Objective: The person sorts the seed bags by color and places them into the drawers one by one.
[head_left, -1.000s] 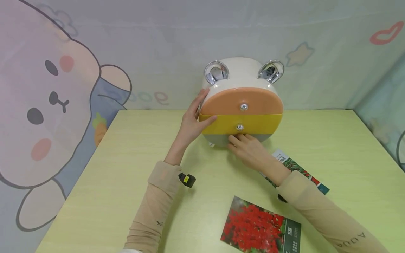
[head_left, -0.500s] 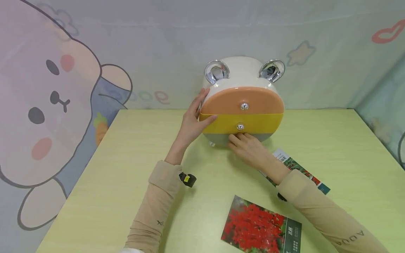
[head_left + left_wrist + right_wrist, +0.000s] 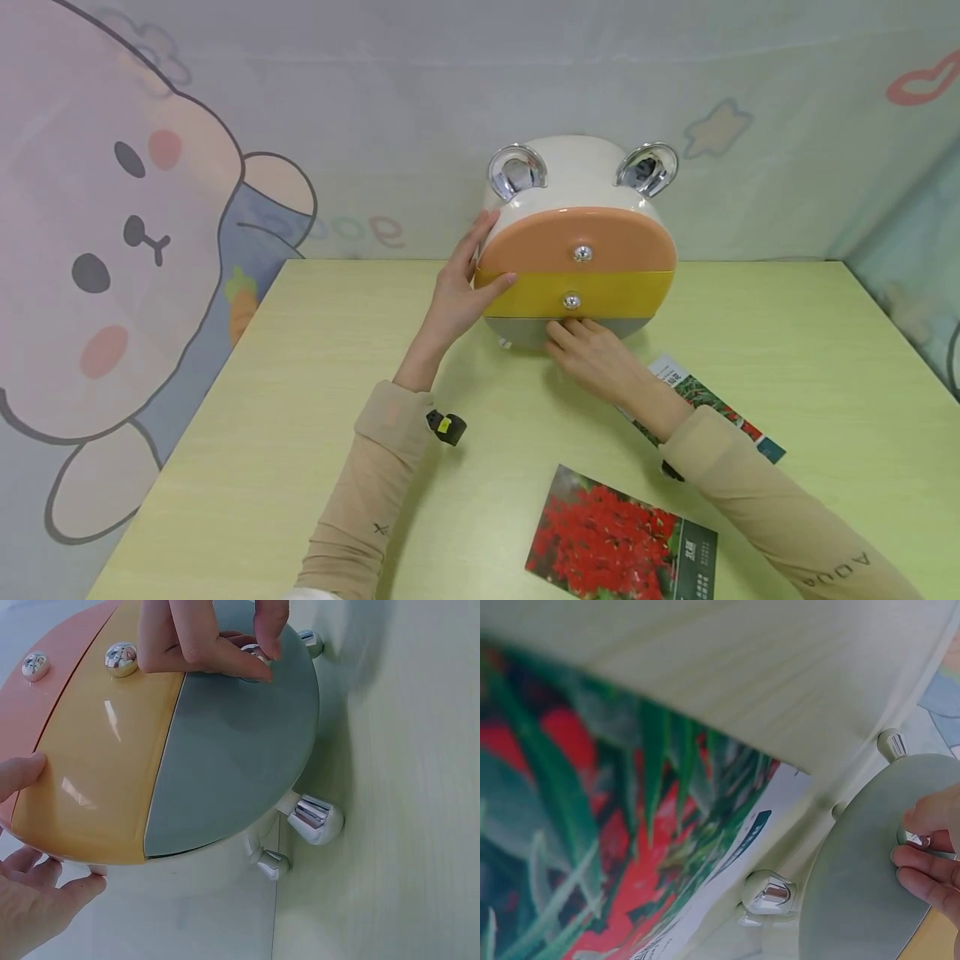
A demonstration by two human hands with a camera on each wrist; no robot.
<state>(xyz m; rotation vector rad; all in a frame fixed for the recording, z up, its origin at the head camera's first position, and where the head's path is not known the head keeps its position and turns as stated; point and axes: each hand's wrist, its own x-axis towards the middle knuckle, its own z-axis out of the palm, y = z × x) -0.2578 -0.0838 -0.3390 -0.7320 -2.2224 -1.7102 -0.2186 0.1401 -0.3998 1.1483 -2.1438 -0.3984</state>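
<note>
A small white drawer cabinet (image 3: 573, 171) with silver ears stands near the back of the table. Its front has an orange drawer (image 3: 525, 246), a yellow drawer (image 3: 622, 292) and a grey bottom drawer (image 3: 232, 757). My left hand (image 3: 457, 292) holds the cabinet's left side, thumb across the yellow front and fingers along the side wall. With thumb and fingertips, my right hand (image 3: 596, 358) pinches the silver knob (image 3: 915, 838) of the grey drawer; the fingers partly cover it. A narrow dark gap shows at the grey drawer's lower side edge in the left wrist view.
One flower-picture booklet (image 3: 618, 537) lies on the table (image 3: 300, 375) near the front. Another booklet (image 3: 731, 412) lies beneath the right forearm, partly hidden by it. Silver feet (image 3: 315, 819) hold the cabinet up. A printed cloth (image 3: 390, 125) hangs behind.
Both hands stay where they were on the cabinet. A thin seam now shows more clearly along the grey drawer's top edge. The view has shifted very slightly.
</note>
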